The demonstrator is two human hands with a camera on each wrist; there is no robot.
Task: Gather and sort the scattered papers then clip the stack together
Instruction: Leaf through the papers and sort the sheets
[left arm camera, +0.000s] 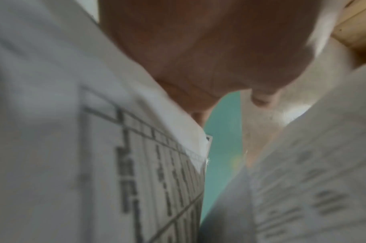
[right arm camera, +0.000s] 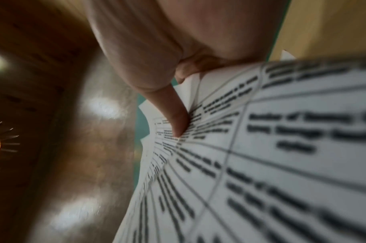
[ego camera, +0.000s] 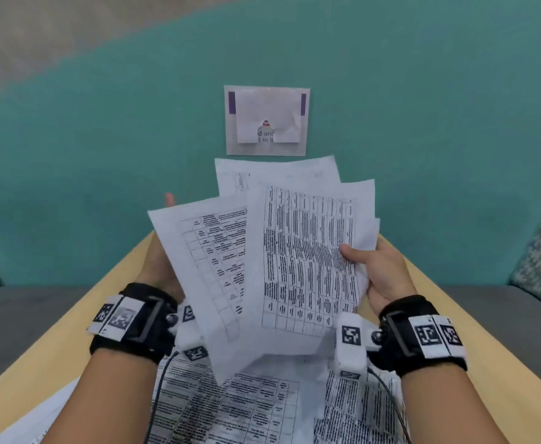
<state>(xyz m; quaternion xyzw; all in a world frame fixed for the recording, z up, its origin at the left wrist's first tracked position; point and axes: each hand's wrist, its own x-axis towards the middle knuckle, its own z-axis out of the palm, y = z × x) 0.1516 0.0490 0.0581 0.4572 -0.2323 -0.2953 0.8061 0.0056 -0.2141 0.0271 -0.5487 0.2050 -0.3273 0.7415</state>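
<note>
A fanned sheaf of printed table sheets [ego camera: 307, 257] is held upright above the wooden table [ego camera: 448, 315]. My right hand [ego camera: 386, 274] grips its right edge, thumb [ego camera: 350, 251] pressed on the front sheet. The right wrist view shows the same thumb [right arm camera: 177, 121] on the sheets [right arm camera: 271, 148]. My left hand [ego camera: 158, 267] lies behind the left sheets, mostly hidden, with one fingertip [ego camera: 169, 200] showing above them. The left wrist view is blurred: palm [left arm camera: 198, 49] against paper [left arm camera: 136, 164]. More printed sheets [ego camera: 246, 408] lie on the table below. No clip is visible.
A white notice [ego camera: 266, 120] hangs on the teal wall behind the table. Grey seats flank the table at the left [ego camera: 22, 322] and the right [ego camera: 525, 318]. Wrist cables [ego camera: 158, 379] trail over the loose sheets.
</note>
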